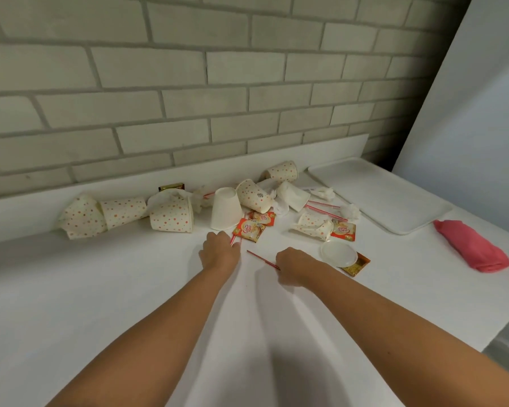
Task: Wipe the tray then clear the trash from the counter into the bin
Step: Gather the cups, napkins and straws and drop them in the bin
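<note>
Currently the right hand (293, 265) pinches a red straw (262, 260) on the bench (130, 289). The left hand (219, 251) curls over striped straws (235, 240), and I cannot tell whether it grips them. Dotted cups (171, 217), sachets (249, 230) and a lid (338, 253) crowd behind. The tray (379, 195) lies far right, a pink cloth (472, 245) just beside it.

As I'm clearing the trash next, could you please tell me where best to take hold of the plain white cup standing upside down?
Grip the plain white cup round its narrow upturned base, coming from above and the front. It stands mouth down and tapers upward, a dotted cup crowds its right, and the left hand is just before it.
</note>
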The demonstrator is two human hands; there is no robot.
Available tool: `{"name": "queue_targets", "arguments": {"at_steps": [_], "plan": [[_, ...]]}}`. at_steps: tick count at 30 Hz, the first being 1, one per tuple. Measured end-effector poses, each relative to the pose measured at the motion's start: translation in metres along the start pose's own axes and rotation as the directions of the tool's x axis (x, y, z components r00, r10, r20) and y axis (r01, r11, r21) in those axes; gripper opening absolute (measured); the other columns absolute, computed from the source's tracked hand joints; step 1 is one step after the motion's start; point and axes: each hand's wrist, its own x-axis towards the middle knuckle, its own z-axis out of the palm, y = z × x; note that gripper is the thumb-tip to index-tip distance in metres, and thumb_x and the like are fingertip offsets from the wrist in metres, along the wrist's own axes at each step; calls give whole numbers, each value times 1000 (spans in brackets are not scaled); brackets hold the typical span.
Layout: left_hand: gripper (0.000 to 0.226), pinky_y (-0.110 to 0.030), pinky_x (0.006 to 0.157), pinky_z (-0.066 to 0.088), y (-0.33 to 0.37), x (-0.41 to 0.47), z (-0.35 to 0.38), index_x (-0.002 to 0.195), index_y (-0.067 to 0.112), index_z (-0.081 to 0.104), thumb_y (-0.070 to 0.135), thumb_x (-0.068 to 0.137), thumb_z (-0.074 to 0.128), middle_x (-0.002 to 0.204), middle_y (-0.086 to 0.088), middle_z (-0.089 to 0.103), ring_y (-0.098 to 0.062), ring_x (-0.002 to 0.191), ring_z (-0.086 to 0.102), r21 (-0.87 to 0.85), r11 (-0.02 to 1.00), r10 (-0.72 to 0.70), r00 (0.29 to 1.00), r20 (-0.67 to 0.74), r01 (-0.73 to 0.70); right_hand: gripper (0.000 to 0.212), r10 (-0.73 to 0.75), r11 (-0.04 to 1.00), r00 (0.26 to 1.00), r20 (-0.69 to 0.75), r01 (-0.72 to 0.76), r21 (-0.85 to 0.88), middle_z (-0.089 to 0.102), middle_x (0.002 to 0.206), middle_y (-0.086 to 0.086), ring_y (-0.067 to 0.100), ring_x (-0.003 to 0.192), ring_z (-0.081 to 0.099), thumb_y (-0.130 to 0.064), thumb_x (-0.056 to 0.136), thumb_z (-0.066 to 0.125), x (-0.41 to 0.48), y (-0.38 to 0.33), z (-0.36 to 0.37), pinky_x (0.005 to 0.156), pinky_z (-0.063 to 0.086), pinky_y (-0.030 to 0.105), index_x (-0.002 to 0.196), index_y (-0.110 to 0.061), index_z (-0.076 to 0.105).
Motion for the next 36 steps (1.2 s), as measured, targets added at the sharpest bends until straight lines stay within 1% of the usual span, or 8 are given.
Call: {"name": "queue_targets", "arguments": {"at_steps": [4, 7, 13, 19, 25, 30, 34, 36], "plan": [[31, -33, 89, 40, 10, 7, 7, 111, 11, 60, 35, 92, 54, 116, -8, 58, -24, 109, 54, 257, 966, 9, 999, -32, -1, 27, -9, 997, 998, 56, 5, 81, 41, 66, 0, 12, 54, 39, -5, 84, 49, 5, 12, 0, 48, 30, 20, 60, -13, 39], [20, -30, 87, 37, 13, 14, 1, 110, 13, 58, 22, 93, 53, 111, -5, 63, -21, 107, 56, 280, 958, -68, 998, 13, 62, 25, -26, 992, 995, 100, 14, 124, 43, 65, 1, 13, 54, 40, -7, 82, 50, 7, 18, -1, 49, 31, 21, 60, -12, 39], [15, -27, 73, 38, 13, 6, -15, 94, 12, 50, 25, 89, 54, 79, -1, 56, -20, 84, 56, 314, 949, -96, 971, 217, 23, 17, -42, 965, 992, 120, 9, 264, 47, 74, 2, 14, 61, 40, -15, 84, 48, 7, 28, -5, 53, 31, 22, 69, -12, 41], [30, -28, 92, 45, 5, -20, 2, 123, 6, 53, 9, 94, 44, 126, -10, 53, -24, 117, 52, 420, 905, -11, 982, 187, -70, 15, -46, 915, 994, 102, 1, 404, 47, 82, 6, 15, 66, 39, -15, 85, 50, 2, 32, -4, 56, 29, 22, 73, -9, 42], [29, -29, 92, 45, 2, -26, -11, 121, 0, 52, 5, 94, 42, 125, -15, 54, -26, 115, 54, 338, 940, -28, 975, 221, -50, 24, -46, 916, 994, 97, 3, 401, 42, 76, -2, 12, 67, 38, -17, 89, 48, 2, 30, -3, 58, 29, 21, 68, -17, 37], [26, -31, 70, 41, -4, -30, -26, 119, 0, 44, 3, 94, 37, 121, -18, 54, -31, 108, 57, 204, 979, -38, 962, 269, -18, 25, -72, 920, 996, 58, 43, 391, 40, 76, -5, 9, 66, 35, -18, 92, 44, 1, 27, 1, 57, 28, 20, 68, -19, 36], [34, -35, 84, 44, -12, -40, -31, 130, 1, 27, 4, 96, 31, 123, -19, 52, -31, 110, 54, 158, 987, -14, 948, 319, -39, 21, -97, 887, 994, 44, 66, 457, 42, 76, -7, 8, 66, 36, -17, 92, 44, 2, 17, 2, 57, 29, 19, 72, -17, 39], [31, -35, 83, 43, -16, -42, -36, 128, 2, 32, 6, 97, 30, 123, -19, 52, -30, 106, 54, 117, 993, -9, 952, 305, -28, 18, -128, 840, 991, 46, 84, 536, 43, 74, -7, 7, 63, 37, -15, 94, 42, -1, 9, -2, 55, 29, 18, 76, -13, 42]]}}
